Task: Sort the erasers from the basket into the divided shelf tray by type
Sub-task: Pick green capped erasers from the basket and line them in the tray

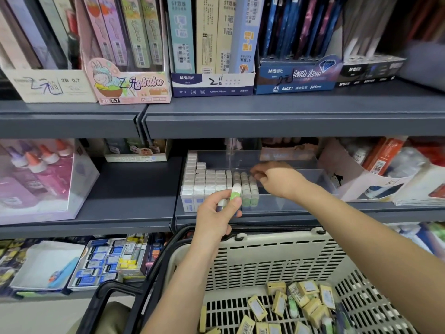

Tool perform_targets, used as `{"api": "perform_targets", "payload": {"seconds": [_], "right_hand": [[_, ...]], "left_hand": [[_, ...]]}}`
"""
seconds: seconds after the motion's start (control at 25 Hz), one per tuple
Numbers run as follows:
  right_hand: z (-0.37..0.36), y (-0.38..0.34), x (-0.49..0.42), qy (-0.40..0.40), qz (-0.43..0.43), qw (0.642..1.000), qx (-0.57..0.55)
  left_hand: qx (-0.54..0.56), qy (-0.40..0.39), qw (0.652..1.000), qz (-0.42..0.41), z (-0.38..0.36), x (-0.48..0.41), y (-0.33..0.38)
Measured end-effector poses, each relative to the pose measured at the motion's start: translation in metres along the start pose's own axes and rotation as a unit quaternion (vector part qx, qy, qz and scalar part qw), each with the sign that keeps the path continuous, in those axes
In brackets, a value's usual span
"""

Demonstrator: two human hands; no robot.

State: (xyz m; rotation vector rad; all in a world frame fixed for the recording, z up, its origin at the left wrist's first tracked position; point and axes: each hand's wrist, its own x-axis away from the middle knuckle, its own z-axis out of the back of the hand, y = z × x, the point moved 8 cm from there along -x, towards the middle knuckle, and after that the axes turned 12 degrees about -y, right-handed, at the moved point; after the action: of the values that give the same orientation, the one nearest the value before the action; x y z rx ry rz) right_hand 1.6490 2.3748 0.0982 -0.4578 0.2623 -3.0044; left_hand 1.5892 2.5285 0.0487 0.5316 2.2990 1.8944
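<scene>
A clear divided shelf tray (284, 162) sits on the middle shelf. Its left section holds rows of white-and-blue erasers (204, 182); beside them stand rows of green-sleeved erasers (248, 186). My left hand (216, 213) is in front of the tray, shut on a green-and-white eraser (236, 192) and a blue-sleeved one beneath it. My right hand (274, 178) reaches into the tray at the right edge of the green rows, fingers pinched; I cannot see anything in them. The beige basket (265, 251) below holds several yellow-boxed erasers (301, 300) and a few green ones.
Pencil-lead display boxes (212, 83) line the upper shelf. Glue bottles in a box (36, 174) stand at the left of the middle shelf, cardboard bins (368, 179) at the right. The lower shelf holds boxes of small stationery (103, 263). The basket's black handle (108, 295) hangs at front left.
</scene>
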Motion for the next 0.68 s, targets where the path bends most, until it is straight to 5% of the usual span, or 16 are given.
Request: {"api": "perform_targets", "payload": {"seconds": [0.12, 0.32, 0.44, 0.68], "right_hand": [[0.019, -0.010, 0.028, 0.117, 0.043, 0.984, -0.126], [-0.002, -0.034, 0.052, 0.017, 0.128, 0.949, -0.288], [0.015, -0.012, 0.049, 0.043, 0.118, 0.922, -0.366], [0.041, 0.023, 0.022, 0.167, 0.029, 0.962, -0.213]], "left_hand": [[-0.002, -0.003, 1.000, -0.001, -0.001, 0.001, 0.002], [-0.075, -0.022, 0.997, -0.018, -0.009, 0.001, 0.004], [-0.045, 0.012, 0.999, -0.015, -0.003, 0.001, 0.003], [-0.091, 0.027, 0.992, -0.089, 0.001, 0.003, 0.014]]}}
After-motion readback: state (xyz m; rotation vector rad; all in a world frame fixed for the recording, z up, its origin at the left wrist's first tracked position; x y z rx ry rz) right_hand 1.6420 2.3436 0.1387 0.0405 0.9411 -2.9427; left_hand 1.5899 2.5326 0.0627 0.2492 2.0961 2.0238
